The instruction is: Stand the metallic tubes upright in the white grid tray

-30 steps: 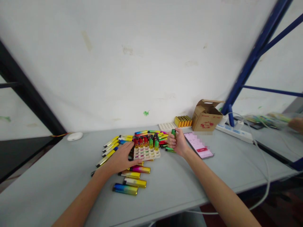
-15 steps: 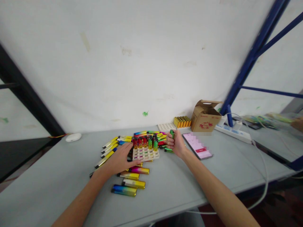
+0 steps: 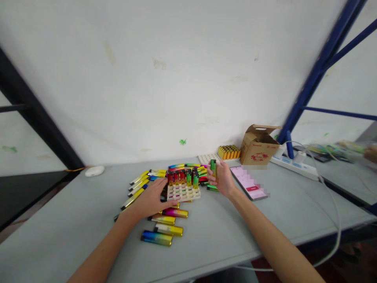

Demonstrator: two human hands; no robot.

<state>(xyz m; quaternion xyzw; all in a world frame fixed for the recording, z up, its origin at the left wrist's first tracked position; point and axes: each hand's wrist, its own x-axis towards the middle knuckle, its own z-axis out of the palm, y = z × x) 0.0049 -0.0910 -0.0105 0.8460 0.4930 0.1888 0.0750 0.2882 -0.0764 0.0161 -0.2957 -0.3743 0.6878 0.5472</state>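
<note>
Green lighter point(image 3: 213, 168) in right hand point(image 3: 223, 179), fingers curled; left hand point(image 3: 151, 199), half-spread, clasps rack point(image 3: 184, 193) at three o'clock; tilt could topple standing lighters point(image 3: 176, 178).

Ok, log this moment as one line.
left hand: at left side of white holder | right hand: holding green-yellow lighter upright | white holder: red and green lighters standing, far part

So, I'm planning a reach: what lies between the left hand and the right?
In the head view, a holed tray bearing upright lighters sits between the left hand and right hand, then some loose lighters.
</note>
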